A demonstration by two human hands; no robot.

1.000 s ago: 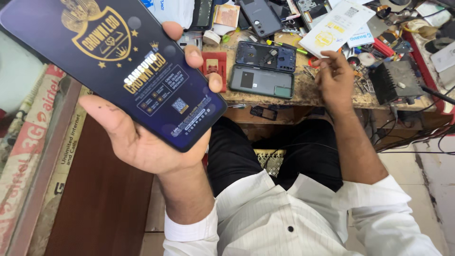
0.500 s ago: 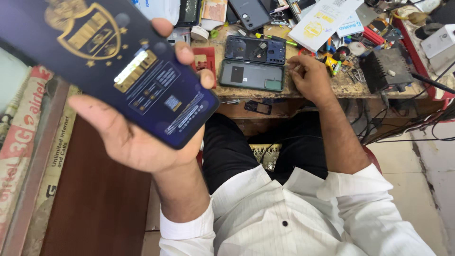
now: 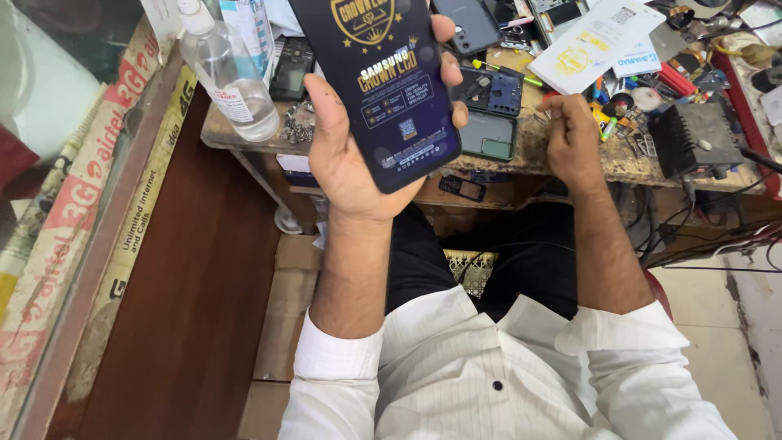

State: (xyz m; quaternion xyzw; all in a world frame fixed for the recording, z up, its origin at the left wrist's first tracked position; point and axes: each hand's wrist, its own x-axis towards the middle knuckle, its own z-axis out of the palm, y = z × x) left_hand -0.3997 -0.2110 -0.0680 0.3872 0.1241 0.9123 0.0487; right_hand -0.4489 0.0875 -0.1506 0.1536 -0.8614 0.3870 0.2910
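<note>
White striped shirt sleeves at bottom of frame, dark trousers beneath. Upper centre: left hand [image 3: 350, 155] grasping dark blue phone screen panel [image 3: 383, 81] by its long edges, thumb on left edge, fingertips curled over right edge, panel raised above workbench [image 3: 570, 159]. Likely light, thin, stiff, glossy and slippery, fragile glass; best held by edges, not face. Right of centre: right hand [image 3: 574, 134] loosely curled at bench edge, contents of fingers impossible to tell. Beyond: opened phone back covers [image 3: 493, 114]; clear bottle [image 3: 228, 77] upper left; tools upper right.
</note>
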